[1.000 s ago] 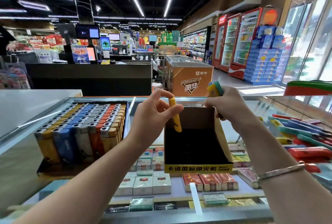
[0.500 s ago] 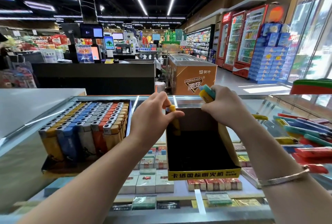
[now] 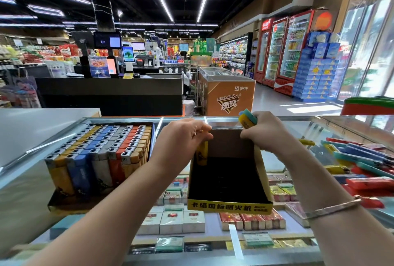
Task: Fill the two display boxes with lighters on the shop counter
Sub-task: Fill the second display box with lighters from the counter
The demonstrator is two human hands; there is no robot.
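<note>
The left hand point(image 3: 181, 138) pinches a yellow lighter point(image 3: 202, 153) at the empty box's point(image 3: 229, 182) eleven-o'clock corner; right hand point(image 3: 264, 131) clutches spare lighters point(image 3: 248, 120). Released tilted, it may topple.

The display box point(image 3: 229, 206) under the hands is black inside, with a yellow front strip printed in black characters; a yellow lighter point(image 3: 202, 154) stands in its far left corner. The full display box point(image 3: 100, 159) holds rows of orange, blue, grey and red lighters with silver tops. Loose lighters point(image 3: 360, 165) lie in teal, blue, red and yellow.
</note>
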